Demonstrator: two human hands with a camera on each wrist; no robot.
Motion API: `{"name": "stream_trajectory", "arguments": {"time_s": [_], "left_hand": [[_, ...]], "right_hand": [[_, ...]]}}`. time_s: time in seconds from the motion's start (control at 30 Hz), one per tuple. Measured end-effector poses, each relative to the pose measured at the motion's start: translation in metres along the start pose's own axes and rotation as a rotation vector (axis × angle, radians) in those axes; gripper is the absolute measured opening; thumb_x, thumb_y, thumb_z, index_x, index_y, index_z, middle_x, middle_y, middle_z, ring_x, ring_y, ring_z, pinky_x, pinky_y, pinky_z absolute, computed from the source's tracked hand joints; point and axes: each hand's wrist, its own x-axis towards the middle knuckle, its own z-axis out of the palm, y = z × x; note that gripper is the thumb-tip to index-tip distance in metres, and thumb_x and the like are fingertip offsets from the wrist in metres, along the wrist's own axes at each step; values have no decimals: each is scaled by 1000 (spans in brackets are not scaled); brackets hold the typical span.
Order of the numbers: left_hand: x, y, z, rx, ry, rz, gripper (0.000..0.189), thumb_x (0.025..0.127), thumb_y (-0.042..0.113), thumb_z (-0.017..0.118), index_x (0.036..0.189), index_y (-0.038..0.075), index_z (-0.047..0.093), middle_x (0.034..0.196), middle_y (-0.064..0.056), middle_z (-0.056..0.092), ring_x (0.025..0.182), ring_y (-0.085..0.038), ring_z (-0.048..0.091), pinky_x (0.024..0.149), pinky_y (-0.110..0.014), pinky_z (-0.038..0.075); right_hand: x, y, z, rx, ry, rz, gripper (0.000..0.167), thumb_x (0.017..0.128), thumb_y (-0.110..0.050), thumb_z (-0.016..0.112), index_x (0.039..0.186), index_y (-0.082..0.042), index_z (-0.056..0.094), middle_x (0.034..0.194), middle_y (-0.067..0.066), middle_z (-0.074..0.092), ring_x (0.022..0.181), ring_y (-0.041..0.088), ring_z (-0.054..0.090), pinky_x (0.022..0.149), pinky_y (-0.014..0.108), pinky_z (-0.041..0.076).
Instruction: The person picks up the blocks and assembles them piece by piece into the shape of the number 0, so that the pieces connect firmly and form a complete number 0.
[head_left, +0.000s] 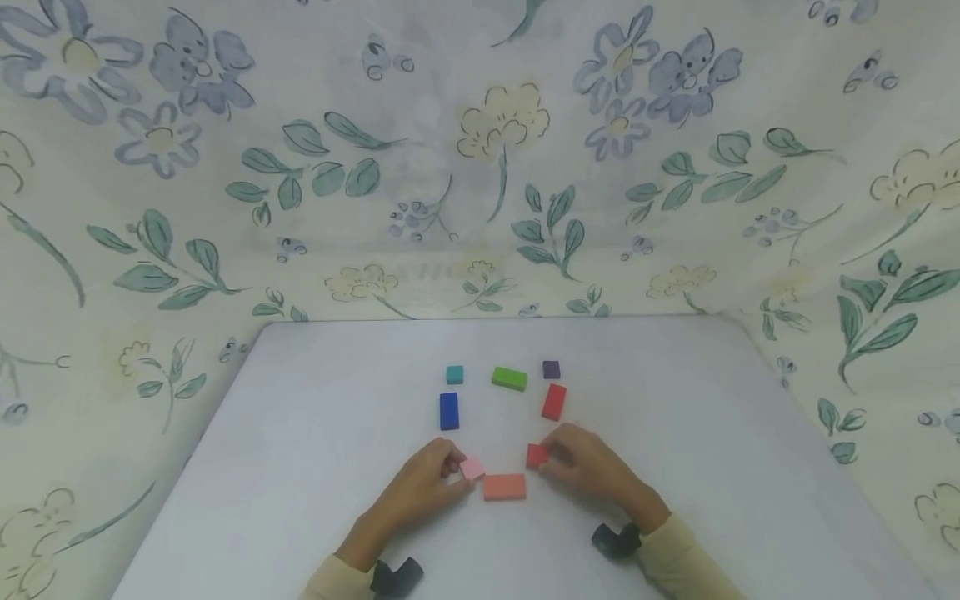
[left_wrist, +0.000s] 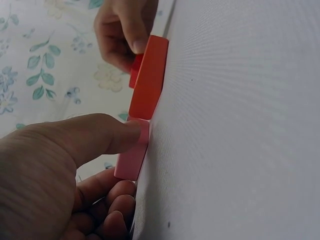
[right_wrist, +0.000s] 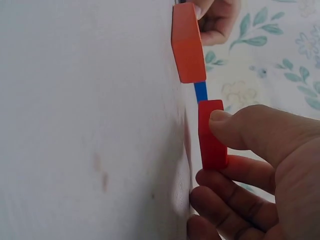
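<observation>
My left hand (head_left: pixel 423 487) pinches a small pink block (head_left: pixel 472 468) between thumb and fingers, low at the white table top. In the left wrist view the pink block (left_wrist: pixel 134 159) stands right at the end of an orange block (left_wrist: pixel 151 75). My right hand (head_left: pixel 592 467) grips a small red square block (head_left: pixel 536 456) by its right side, with the thumb on the near face in the right wrist view (right_wrist: pixel 213 140). Between the hands lies the longer orange block (head_left: pixel 505 487), nearer the person than the red square block.
Farther back on the white table (head_left: pixel 337 392) lie a blue block (head_left: pixel 448 411), a teal cube (head_left: pixel 454 375), a green block (head_left: pixel 510 378), a purple cube (head_left: pixel 551 369) and a red oblong block (head_left: pixel 554 402). A floral cloth (head_left: pixel 450 167) rises behind the table.
</observation>
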Motion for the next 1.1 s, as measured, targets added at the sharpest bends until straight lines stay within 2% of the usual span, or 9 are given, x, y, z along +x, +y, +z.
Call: {"name": "stream_trajectory", "arguments": {"time_s": [0.23, 0.6, 0.83, 1.1], "left_hand": [[0, 1, -1, 1, 7, 7, 30, 84, 27, 78, 106, 12, 63, 90, 6, 57, 84, -10, 53, 74, -25, 50], [1, 0, 0, 11, -2, 14, 30, 84, 25, 78, 107, 11, 64, 90, 6, 57, 84, -9, 52, 74, -25, 51], [2, 0, -2, 10, 0, 36, 30, 83, 26, 78, 105, 11, 64, 91, 6, 57, 83, -9, 52, 73, -25, 50], [1, -1, -1, 7, -3, 24, 31, 84, 26, 78, 106, 10, 64, 90, 6, 57, 82, -10, 52, 72, -25, 50]], "right_hand": [[2, -4, 1, -16, 7, -17, 28, 87, -28, 76, 112, -17, 67, 99, -10, 64, 92, 7, 58, 84, 30, 56], [0, -6, 7, -97, 15, -37, 27, 84, -28, 79, 106, -18, 66, 95, -11, 62, 90, 6, 56, 83, 30, 56], [-1, -5, 6, -85, 18, -52, 25, 85, -29, 78, 103, -20, 65, 92, -13, 59, 89, 5, 55, 83, 28, 55], [-1, -5, 6, -105, 6, -84, 25, 85, -30, 79, 103, -20, 64, 92, -13, 58, 89, 4, 53, 81, 26, 54]]}}
